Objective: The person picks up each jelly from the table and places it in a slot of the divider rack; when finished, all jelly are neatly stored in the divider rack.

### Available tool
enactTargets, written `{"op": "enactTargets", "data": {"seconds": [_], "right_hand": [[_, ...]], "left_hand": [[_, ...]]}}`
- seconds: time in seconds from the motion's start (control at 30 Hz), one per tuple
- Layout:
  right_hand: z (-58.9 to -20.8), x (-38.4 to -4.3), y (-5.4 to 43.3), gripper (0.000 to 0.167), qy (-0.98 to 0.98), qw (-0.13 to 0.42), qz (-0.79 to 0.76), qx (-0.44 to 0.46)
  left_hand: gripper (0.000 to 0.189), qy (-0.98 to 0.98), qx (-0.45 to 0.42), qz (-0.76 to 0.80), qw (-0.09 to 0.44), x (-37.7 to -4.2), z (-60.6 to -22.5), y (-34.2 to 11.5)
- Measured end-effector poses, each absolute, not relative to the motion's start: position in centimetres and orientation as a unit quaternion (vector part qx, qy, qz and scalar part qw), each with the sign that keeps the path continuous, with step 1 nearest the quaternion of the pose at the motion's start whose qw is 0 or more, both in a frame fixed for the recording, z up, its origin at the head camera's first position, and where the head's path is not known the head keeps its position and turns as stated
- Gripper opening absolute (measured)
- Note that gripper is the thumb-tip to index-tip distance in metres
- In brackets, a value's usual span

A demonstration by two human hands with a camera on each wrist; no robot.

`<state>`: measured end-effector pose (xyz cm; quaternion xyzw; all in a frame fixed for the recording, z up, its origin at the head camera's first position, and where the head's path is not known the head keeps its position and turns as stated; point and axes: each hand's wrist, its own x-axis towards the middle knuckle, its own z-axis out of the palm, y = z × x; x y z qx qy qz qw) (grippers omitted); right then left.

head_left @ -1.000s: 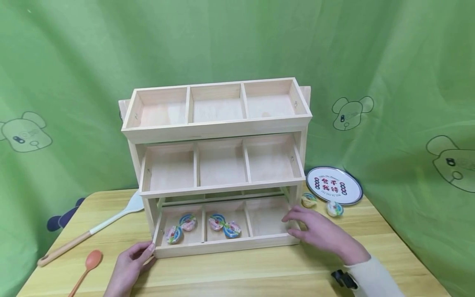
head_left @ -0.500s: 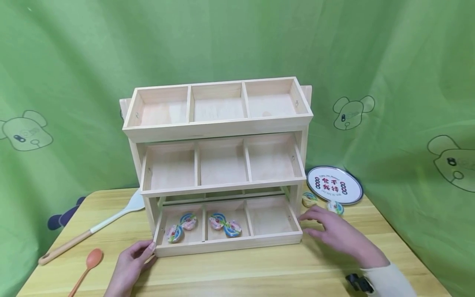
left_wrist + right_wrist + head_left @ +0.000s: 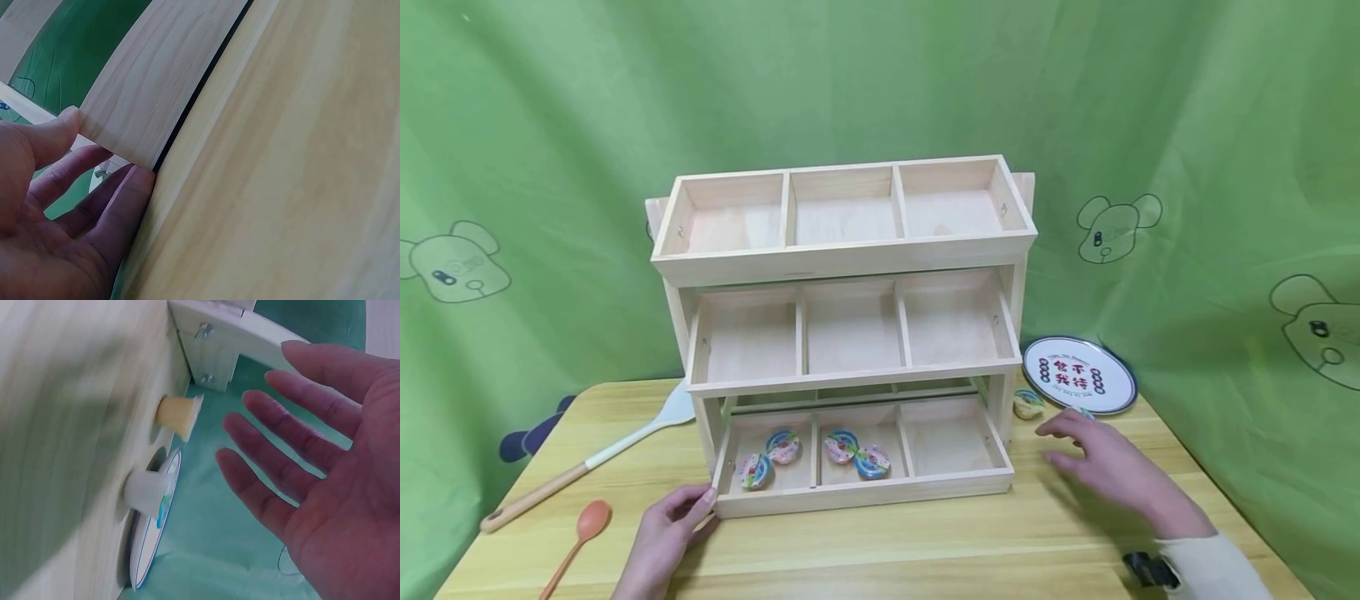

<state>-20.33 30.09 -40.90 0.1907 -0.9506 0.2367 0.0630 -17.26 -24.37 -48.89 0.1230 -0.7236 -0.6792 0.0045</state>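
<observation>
A three-tier wooden rack (image 3: pixel 842 268) stands on the table, each tier a tray split into three compartments. My left hand (image 3: pixel 664 533) pinches the front left corner of the bottom tray (image 3: pixel 861 498); the left wrist view shows the thumb at the tray's top edge. Pink jelly cups (image 3: pixel 783 447) lie in its left compartment, with two more jelly cups (image 3: pixel 872 462) in the middle one. My right hand (image 3: pixel 1108 462) hovers right of the rack, holding nothing, fingers spread in the right wrist view. Nearest it are a yellow jelly cup (image 3: pixel 175 415) and a whitish jelly cup (image 3: pixel 147 492), partly hidden in the head view.
An oval plate (image 3: pixel 1081 375) with red characters lies behind the loose cups. Left of the rack are a white spatula (image 3: pixel 625 448) with a wooden handle and an orange spoon (image 3: pixel 592 520). A green curtain (image 3: pixel 865 83) hangs behind the table.
My right hand has drawn away from the bottom tray's right end and moved right, towards the loose jelly cups. My left hand stays at the tray's corner.
</observation>
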Motion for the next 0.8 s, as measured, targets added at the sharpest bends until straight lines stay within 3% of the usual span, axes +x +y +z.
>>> {"op": "enactTargets", "data": {"seconds": [0.4, 0.8], "right_hand": [[-41.0, -21.1, 31.6, 0.04, -0.962, 0.098, 0.213, 0.143], [-42.5, -22.9, 33.5, 0.055, -0.971, 0.075, 0.207, 0.097]], "left_hand": [[0.034, -0.725, 0.122, -0.678, 0.001, -17.2, -48.8, -24.5], [0.032, -0.72, 0.12, -0.683, 0.002, -17.3, -49.0, -24.6]]}}
